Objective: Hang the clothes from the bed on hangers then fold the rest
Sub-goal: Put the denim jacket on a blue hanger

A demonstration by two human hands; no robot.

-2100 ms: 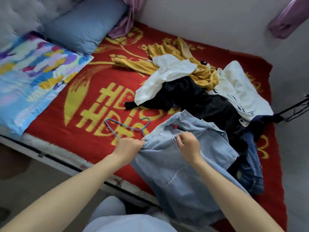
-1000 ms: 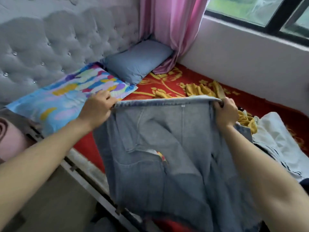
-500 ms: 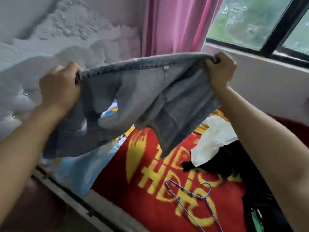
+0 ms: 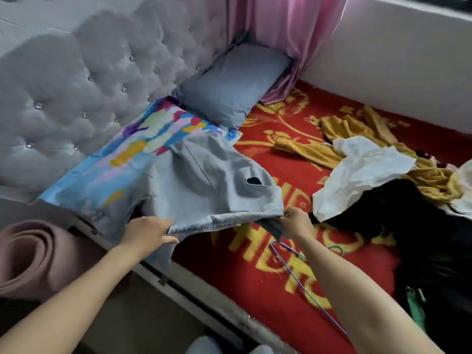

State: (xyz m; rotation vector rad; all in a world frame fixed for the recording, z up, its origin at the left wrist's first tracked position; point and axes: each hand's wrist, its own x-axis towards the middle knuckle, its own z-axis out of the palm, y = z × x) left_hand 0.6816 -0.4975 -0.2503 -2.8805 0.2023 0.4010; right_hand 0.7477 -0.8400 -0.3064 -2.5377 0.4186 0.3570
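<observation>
**Denim shirt dropped from mid-air onto the head of the bed**

Head view: held up high against the window half a second ago, the denim shirt [image 4: 212, 185] now lies spread over the bed [image 4: 255, 290], its far part draped on the patterned pillow [image 4: 122, 159] at the head end. The near hem is lifted just off the bed's front edge. The left hand [image 4: 145, 233] pinches that hem at one end, thumb against fingers, and the right hand [image 4: 296, 222] grips the other end in curled fingers. Laying it flat probably readies it for the blue wire hanger [image 4: 296, 277], which lies on the red cover near the front edge, partly hidden under the right forearm.

Toward the far side of the bed wait a yellow garment [image 4: 357, 139], a white garment [image 4: 362, 172] on top of it, and a black heap [image 4: 408, 226] close to the hanger. A plain blue pillow [image 4: 229, 83] sits in the head corner; a rolled pink mat [image 4: 30, 256] lies beside the bed. The shirt's overlap with the pillow may hamper smoothing.
</observation>
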